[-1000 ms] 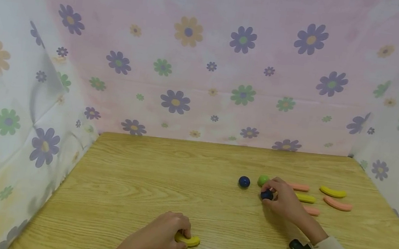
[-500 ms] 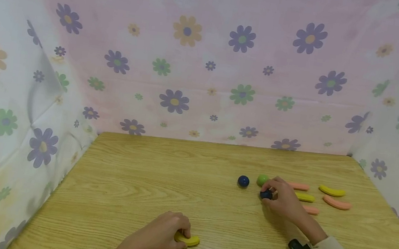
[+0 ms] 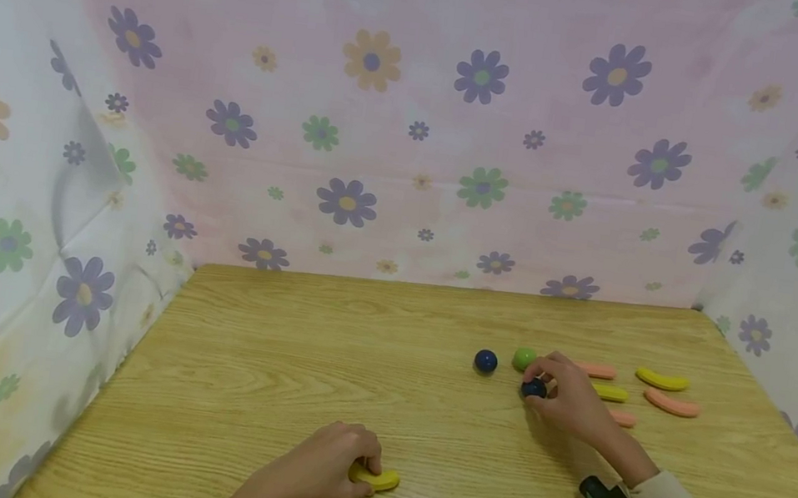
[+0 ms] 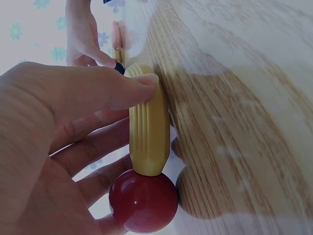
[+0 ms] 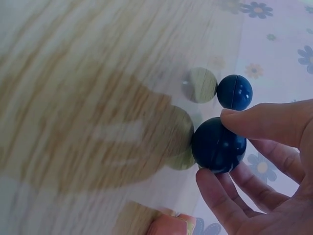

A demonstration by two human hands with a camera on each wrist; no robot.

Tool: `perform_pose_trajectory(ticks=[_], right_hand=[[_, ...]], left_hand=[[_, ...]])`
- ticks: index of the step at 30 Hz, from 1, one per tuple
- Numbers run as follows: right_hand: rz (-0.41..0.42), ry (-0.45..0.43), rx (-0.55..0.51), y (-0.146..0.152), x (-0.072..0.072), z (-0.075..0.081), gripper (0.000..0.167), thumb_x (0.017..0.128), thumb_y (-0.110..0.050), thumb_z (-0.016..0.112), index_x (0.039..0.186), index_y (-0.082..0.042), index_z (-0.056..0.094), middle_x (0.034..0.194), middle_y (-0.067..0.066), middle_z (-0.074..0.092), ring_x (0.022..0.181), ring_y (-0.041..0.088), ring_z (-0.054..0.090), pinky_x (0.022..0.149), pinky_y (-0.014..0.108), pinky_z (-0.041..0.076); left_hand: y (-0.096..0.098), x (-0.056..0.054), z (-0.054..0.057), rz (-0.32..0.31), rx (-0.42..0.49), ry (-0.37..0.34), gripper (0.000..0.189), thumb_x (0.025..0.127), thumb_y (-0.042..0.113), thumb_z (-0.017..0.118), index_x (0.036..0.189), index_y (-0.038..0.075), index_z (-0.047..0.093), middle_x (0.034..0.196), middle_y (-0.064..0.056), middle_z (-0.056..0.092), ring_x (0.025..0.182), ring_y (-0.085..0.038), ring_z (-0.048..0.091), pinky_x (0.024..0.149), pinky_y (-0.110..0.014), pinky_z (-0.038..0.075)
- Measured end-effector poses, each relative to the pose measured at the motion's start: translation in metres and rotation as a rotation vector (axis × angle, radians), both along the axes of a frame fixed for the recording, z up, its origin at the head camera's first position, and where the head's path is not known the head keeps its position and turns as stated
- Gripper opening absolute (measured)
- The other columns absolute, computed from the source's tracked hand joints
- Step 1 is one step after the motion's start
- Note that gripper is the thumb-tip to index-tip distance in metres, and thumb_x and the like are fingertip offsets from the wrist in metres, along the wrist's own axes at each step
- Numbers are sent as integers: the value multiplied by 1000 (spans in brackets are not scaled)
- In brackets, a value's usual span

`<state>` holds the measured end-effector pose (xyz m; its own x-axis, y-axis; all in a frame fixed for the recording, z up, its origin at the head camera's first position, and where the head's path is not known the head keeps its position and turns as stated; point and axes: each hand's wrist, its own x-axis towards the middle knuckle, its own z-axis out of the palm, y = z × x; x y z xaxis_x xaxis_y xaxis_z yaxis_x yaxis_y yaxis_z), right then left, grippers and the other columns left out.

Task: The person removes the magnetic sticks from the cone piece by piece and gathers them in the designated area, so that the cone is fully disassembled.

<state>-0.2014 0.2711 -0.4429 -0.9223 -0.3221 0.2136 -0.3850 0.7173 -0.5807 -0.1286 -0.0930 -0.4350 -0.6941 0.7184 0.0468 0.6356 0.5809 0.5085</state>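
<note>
At the front of the table my left hand (image 3: 320,470) grips a yellow curved rod (image 3: 382,481) between thumb and fingers. In the left wrist view the rod (image 4: 149,127) shows grooves along it, and a red ball (image 4: 144,201) touches its near end. That ball is hidden by the hand in the head view. Farther right, my right hand (image 3: 571,402) pinches a dark blue ball (image 3: 533,390) low over the table. A second dark blue ball (image 3: 486,361) lies to its left, and a green ball (image 3: 524,359) sits just behind it.
Beside the right hand lie pink straight rods (image 3: 598,371) and a yellow straight rod (image 3: 613,393), partly covered. Farther right are a yellow curved rod (image 3: 662,380) and a pink curved rod (image 3: 671,403). Flowered cloth (image 3: 418,100) walls the wooden table (image 3: 298,328) at the back and sides.
</note>
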Motion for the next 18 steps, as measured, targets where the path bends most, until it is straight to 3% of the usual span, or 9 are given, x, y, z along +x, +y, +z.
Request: perform_pose_trajectory(ticks=[18], right_hand=[[13,-12,-2,-1,-1,0,19,78,6,69,91,-6,63,98,9,54,77,20,58,61,30,48]], left_hand=[[1,0,-1,-19,10,16,15,76,13,79,83,18,67,83,16,58,71,2,48,64,-15,42]])
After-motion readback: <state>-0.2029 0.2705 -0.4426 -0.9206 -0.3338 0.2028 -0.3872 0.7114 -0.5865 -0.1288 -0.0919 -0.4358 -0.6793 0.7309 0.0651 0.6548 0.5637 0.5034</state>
